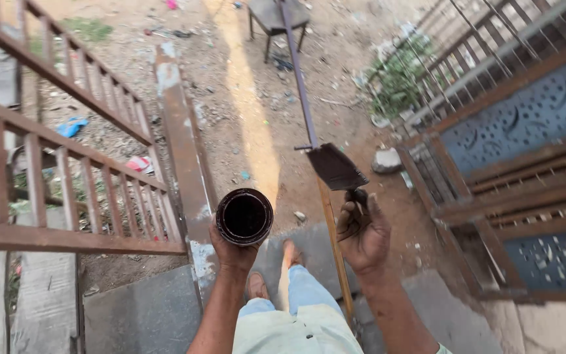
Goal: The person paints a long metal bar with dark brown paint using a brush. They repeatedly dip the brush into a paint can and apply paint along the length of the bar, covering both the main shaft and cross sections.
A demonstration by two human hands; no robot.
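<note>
Left hand (pixel 230 252) has its grip clamped round a dark paint can (pixel 244 216), kept level with the mouth up so the dark liquid stays in. Right hand (pixel 363 235), grip closed on a flat wide brush (pixel 337 167), bristles up toward 12 o'clock, away from the clothes. Thin metal bar (pixel 299 78) runs up at 12; brown railing (pixel 67 164) at 9, gate panels (pixel 525 131) at 3.

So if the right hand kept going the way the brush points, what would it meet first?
Probably the thin metal rod: the right hand aims the paintbrush up and slightly left, bristles right at the rod's lower end. Depth is unclear, so contact is uncertain.
</note>
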